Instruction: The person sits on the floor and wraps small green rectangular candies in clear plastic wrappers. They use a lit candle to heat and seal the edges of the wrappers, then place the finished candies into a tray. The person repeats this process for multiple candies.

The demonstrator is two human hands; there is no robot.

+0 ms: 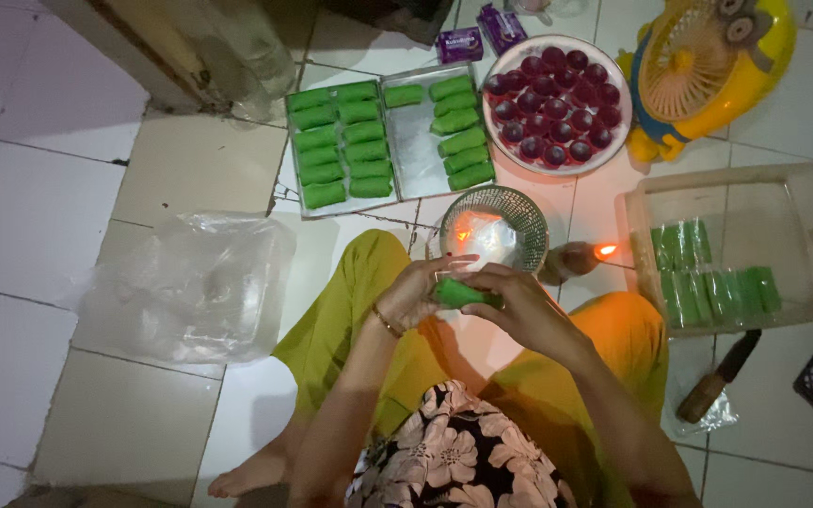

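Between both hands, left hand (416,287) and right hand (519,301) grip a half-hidden green roll (461,293).

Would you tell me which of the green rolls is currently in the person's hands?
It is the single green roll held between the left hand and right hand above the lap; the others lie on the metal trays or in the clear plastic container.

Green rolls (350,141), dark red cups (557,103), yellow fan (708,66), white floor tiles (39,216)

Left hand (418,287) and right hand (518,303) together, fingers curled, forearms converging
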